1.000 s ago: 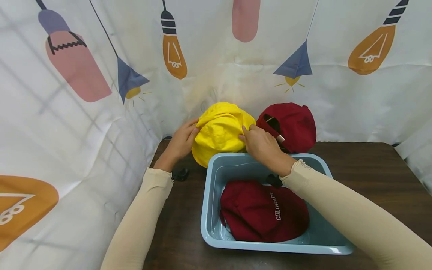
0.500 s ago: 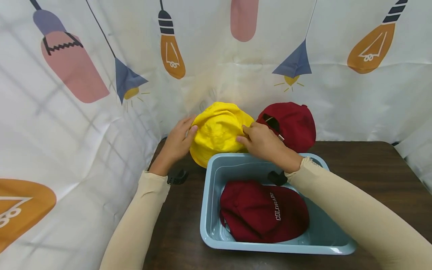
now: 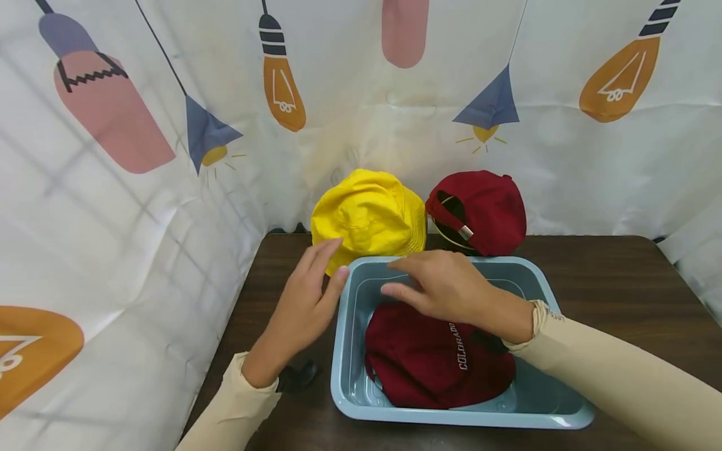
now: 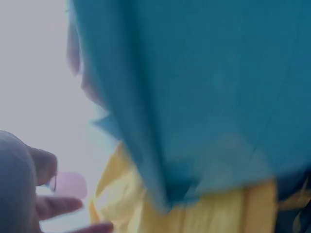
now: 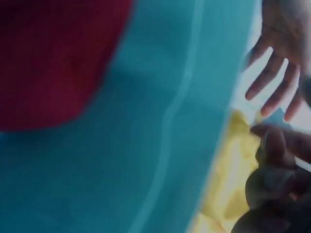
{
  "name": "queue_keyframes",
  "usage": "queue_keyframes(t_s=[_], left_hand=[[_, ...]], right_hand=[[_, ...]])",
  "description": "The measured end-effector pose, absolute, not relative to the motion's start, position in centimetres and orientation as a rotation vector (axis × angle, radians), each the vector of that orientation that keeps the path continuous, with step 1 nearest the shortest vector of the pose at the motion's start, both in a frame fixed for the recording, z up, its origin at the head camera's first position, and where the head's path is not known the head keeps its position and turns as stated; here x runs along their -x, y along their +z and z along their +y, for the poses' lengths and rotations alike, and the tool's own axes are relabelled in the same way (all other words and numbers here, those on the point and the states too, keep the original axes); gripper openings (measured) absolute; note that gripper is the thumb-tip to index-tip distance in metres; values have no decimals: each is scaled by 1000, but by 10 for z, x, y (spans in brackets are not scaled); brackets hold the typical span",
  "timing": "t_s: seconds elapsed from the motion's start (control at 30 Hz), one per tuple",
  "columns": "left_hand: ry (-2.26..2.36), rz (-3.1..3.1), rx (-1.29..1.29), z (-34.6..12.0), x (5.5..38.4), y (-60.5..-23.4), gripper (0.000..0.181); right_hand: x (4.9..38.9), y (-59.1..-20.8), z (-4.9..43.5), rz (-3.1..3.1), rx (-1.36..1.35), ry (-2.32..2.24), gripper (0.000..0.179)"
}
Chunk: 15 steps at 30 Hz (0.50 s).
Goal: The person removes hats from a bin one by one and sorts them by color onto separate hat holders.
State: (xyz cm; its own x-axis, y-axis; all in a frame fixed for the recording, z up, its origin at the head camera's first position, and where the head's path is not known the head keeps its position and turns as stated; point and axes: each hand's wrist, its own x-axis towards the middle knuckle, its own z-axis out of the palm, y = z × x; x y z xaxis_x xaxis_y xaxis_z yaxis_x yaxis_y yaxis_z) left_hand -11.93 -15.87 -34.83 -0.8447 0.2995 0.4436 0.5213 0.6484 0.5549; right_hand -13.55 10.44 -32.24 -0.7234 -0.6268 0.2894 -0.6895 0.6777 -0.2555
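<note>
A yellow hat (image 3: 366, 210) rests against the back curtain, behind the blue plastic bin (image 3: 344, 401). My left hand (image 3: 304, 300) is in the air left of the bin, fingers extended, holding nothing; its fingertips overlap the hat's lower edge in the head view. Over the bin's back part hovers my right hand (image 3: 445, 285), fingers relaxed and thumb apart, also with nothing in it. Beneath it lies a dark red cap (image 3: 429, 369) lettered COLORADO inside the bin, partly covered by the hand and wrist. Both wrist views are blurred; the yellow hat (image 5: 231, 170) shows past the bin's wall in the right one.
A second dark red cap (image 3: 485, 210) sits at the back, right of the yellow hat, its strap opening turned forward. The dark wooden table (image 3: 609, 300) extends right of the bin. A white printed curtain (image 3: 350, 75) closes off the back and left.
Both hands have let go of the yellow hat and drawn back toward the camera. The left is now beside the bin, the right above it. The hat stays at the back.
</note>
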Motion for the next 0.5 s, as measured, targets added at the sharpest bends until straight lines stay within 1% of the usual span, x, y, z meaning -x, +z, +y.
queue_keyframes(t_s=[0.13, 0.27, 0.5], left_hand=[[-1194, -2752, 615, -153, 97, -361, 65], [-1423, -2822, 603, -150, 86, -371, 72], [-1628, -2880, 483, -151, 80, -380, 73]], right_hand=[[131, -343, 103, -2754, -1286, 433, 55], [133, -359, 103, -2792, -1430, 374, 65], [136, -376, 101, -2837, -1592, 306, 72]])
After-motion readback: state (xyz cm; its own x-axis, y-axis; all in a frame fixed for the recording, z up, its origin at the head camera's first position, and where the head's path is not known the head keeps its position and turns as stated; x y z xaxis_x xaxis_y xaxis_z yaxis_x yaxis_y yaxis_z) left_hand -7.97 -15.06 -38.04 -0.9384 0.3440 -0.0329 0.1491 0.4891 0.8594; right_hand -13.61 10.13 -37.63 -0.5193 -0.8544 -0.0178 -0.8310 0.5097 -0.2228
